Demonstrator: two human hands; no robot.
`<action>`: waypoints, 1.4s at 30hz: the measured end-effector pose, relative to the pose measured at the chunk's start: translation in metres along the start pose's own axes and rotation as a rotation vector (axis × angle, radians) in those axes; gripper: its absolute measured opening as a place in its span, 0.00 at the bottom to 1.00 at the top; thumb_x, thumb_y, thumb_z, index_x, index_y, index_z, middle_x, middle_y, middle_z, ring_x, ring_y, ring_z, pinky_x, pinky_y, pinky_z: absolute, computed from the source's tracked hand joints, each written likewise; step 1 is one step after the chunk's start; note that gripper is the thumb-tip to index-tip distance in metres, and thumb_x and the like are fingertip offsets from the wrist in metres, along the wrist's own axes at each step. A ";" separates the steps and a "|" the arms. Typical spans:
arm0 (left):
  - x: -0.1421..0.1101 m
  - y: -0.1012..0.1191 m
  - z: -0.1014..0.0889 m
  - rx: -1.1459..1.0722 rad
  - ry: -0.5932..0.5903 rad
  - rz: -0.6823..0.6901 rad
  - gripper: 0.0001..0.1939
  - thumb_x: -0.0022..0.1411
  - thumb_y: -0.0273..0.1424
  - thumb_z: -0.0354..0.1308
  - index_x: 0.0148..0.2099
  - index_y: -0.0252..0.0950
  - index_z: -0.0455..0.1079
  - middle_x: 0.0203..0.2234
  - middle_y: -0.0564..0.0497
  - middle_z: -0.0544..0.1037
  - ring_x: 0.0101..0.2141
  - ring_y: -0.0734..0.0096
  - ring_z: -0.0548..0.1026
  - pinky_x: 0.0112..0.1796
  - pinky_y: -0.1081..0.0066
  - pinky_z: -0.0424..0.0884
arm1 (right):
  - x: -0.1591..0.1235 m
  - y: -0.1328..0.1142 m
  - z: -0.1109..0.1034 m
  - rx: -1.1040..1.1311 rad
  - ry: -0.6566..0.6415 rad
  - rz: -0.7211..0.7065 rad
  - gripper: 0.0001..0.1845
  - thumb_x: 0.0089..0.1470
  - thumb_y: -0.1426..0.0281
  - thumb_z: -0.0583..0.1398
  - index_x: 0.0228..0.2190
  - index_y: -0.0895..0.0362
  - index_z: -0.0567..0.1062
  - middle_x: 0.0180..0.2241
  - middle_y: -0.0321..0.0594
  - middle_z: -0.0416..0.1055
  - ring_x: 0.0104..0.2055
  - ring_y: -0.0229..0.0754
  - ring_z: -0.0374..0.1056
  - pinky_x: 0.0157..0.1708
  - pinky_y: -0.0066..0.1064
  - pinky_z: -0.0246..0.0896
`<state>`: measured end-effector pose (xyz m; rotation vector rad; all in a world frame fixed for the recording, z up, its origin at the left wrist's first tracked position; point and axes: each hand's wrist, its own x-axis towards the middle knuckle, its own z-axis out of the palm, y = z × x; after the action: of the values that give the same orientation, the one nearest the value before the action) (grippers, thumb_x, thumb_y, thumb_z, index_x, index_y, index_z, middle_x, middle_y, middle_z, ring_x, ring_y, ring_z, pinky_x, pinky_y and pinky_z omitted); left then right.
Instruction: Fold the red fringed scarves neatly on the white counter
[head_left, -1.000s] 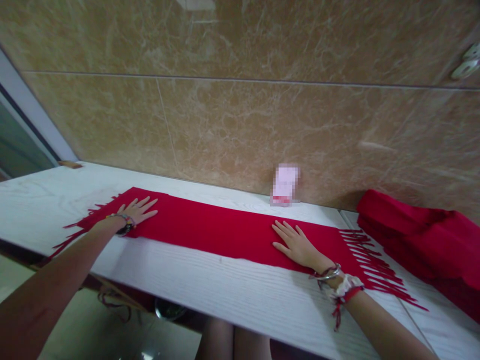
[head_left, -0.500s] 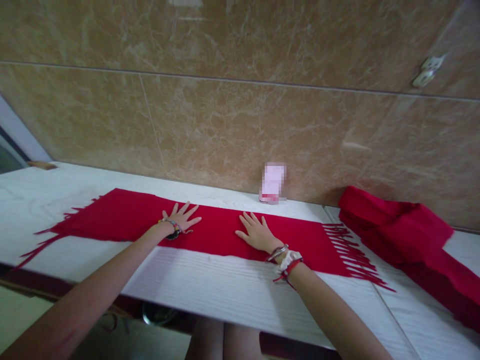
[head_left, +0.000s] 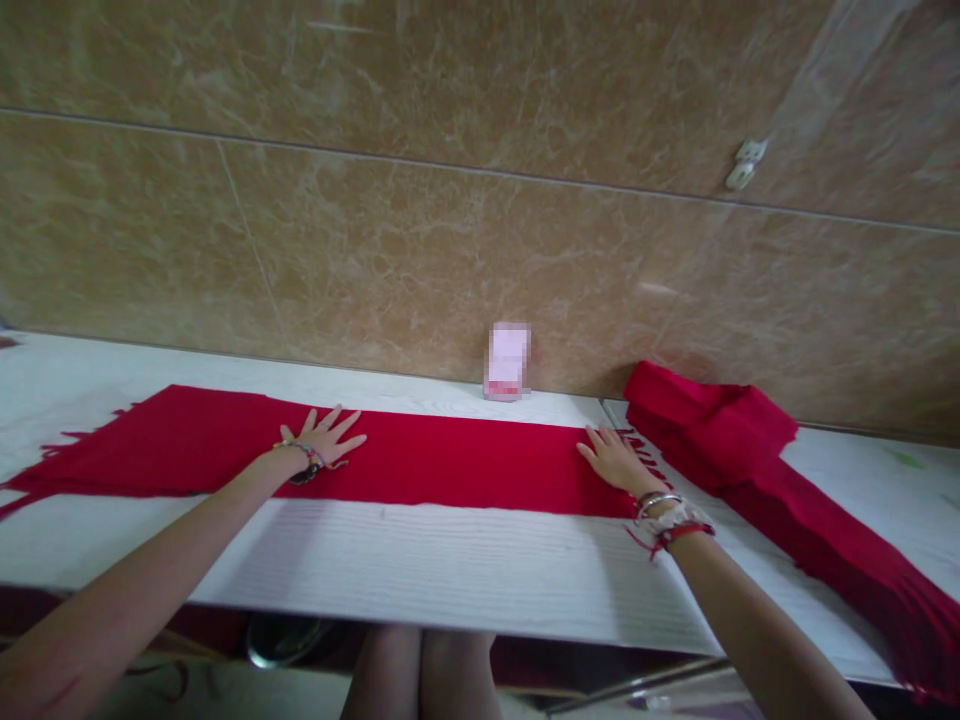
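A red fringed scarf (head_left: 450, 460) lies flat and long across the white table (head_left: 390, 560), with tassels at both ends. On its left half, my left hand (head_left: 322, 440) rests palm down, fingers spread. My right hand (head_left: 616, 462) lies flat near the scarf's right end, fingers apart, partly covering the fringe there. Neither hand grips the cloth. Bracelets circle both wrists. Just right of my right hand is a second red scarf (head_left: 712, 420), loosely folded at the back and trailing toward the table's right front edge.
A pixelated pink, phone-like object (head_left: 508, 360) leans against the brown marbled wall (head_left: 420, 250) behind the table. A white socket (head_left: 746, 165) sits on the wall at right. Below the table edge, a round shiny bowl-like thing (head_left: 281, 640) shows beside my knees.
My hands first came closer together over the scarf, then my right hand slid right to the fringed end. The view has turned rightward, showing more of the second scarf.
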<state>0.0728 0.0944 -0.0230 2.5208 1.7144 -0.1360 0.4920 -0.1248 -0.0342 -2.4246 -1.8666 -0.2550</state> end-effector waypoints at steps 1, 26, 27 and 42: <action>-0.001 0.002 -0.001 0.018 0.000 0.006 0.34 0.53 0.52 0.41 0.60 0.50 0.40 0.61 0.51 0.38 0.56 0.37 0.37 0.46 0.34 0.43 | 0.002 -0.012 -0.004 -0.005 0.014 0.057 0.27 0.56 0.61 0.42 0.54 0.63 0.56 0.56 0.56 0.51 0.58 0.55 0.45 0.51 0.53 0.45; -0.051 0.027 -0.002 0.047 -0.092 0.110 0.38 0.49 0.54 0.43 0.61 0.49 0.39 0.60 0.50 0.38 0.57 0.38 0.37 0.45 0.33 0.43 | -0.039 -0.038 -0.012 0.045 -0.122 -0.031 0.34 0.54 0.52 0.42 0.55 0.62 0.55 0.58 0.53 0.47 0.60 0.53 0.41 0.53 0.51 0.42; -0.050 0.026 -0.002 0.046 -0.099 0.109 0.39 0.49 0.54 0.43 0.61 0.49 0.39 0.60 0.50 0.38 0.57 0.38 0.37 0.45 0.33 0.43 | -0.043 -0.021 -0.011 0.019 -0.121 -0.030 0.32 0.54 0.53 0.41 0.54 0.59 0.57 0.57 0.52 0.50 0.59 0.53 0.43 0.52 0.51 0.42; -0.006 0.097 -0.010 0.028 -0.098 0.165 0.38 0.49 0.57 0.38 0.61 0.51 0.39 0.61 0.51 0.37 0.56 0.35 0.39 0.43 0.32 0.45 | 0.033 -0.153 -0.019 0.223 -0.080 -0.321 0.30 0.56 0.57 0.43 0.55 0.61 0.54 0.58 0.48 0.48 0.60 0.49 0.42 0.54 0.48 0.41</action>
<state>0.1608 0.0542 -0.0102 2.6145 1.4733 -0.2687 0.3512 -0.0562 -0.0168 -2.0164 -2.1833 0.0346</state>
